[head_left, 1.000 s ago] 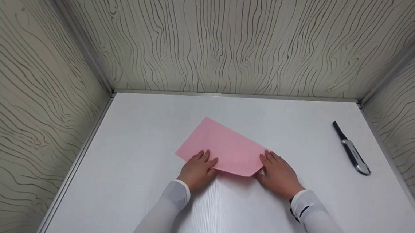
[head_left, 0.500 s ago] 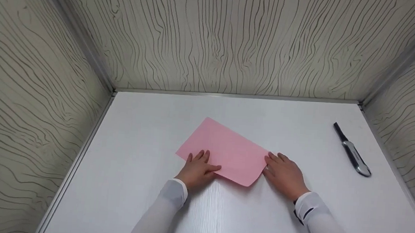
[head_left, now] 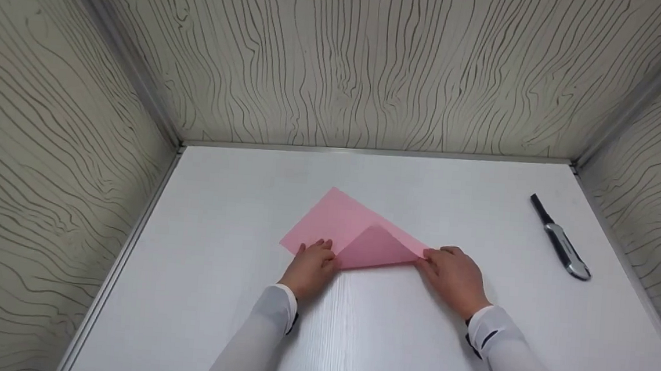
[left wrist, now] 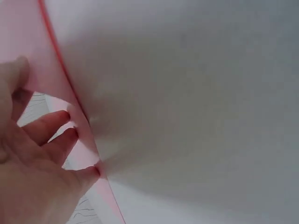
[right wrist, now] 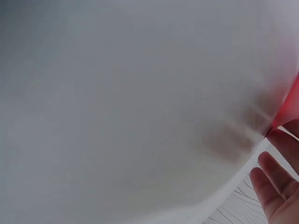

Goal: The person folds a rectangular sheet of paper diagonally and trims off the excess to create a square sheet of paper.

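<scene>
A sheet of pink paper [head_left: 328, 220] lies in the middle of the white table, its near side turned up into a pointed flap [head_left: 378, 247]. My left hand [head_left: 310, 268] holds the left end of the fold, fingers on the sheet and thumb at the flap. In the left wrist view, pink paper [left wrist: 32, 37] passes between my thumb and fingers. At the right corner, my right hand [head_left: 455, 278] pinches the end of the fold. The right wrist view catches only a red-pink edge of the paper [right wrist: 289, 105] beside my fingertips.
A black and silver long-necked lighter [head_left: 562, 242] lies on the white table [head_left: 219, 201] at the far right. Wood-grain panels [head_left: 374, 66] stand behind the table and along both sides.
The near corner, lying toward me half a second ago, has been folded up and away over the sheet. My right fingers now pinch the right corner; my left thumb has drawn in.
</scene>
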The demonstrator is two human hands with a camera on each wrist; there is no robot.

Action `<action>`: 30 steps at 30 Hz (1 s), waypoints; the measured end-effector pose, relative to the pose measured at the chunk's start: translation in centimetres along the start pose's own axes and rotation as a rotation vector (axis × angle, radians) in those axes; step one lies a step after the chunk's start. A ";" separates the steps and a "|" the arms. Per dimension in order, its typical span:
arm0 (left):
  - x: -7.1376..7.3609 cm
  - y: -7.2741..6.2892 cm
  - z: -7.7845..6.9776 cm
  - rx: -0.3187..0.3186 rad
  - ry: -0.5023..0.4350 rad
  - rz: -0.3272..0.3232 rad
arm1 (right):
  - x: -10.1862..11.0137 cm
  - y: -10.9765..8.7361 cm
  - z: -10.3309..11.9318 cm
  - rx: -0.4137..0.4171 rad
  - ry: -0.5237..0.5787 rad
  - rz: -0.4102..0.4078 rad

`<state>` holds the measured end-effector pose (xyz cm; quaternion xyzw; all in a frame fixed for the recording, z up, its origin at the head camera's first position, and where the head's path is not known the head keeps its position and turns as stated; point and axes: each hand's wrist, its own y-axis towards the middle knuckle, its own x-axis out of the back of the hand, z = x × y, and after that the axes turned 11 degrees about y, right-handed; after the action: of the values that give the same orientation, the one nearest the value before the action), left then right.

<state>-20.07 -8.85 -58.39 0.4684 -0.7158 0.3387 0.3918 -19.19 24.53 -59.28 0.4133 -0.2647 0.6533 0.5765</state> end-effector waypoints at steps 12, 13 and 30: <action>-0.5 0.9 -1.2 0.206 -0.036 -0.180 | 0.6 0.3 -0.3 -0.113 0.154 -0.053; -0.5 1.0 -1.2 0.198 -0.019 -0.202 | 0.7 0.4 -0.3 -0.123 0.175 -0.057; -0.3 3.3 -2.0 0.355 0.152 -0.189 | 1.0 1.8 -0.1 -0.276 0.327 -0.012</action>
<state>-22.59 -5.92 -58.10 0.5683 -0.5662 0.4554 0.3860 -20.97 24.82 -58.27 0.2206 -0.2520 0.6659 0.6666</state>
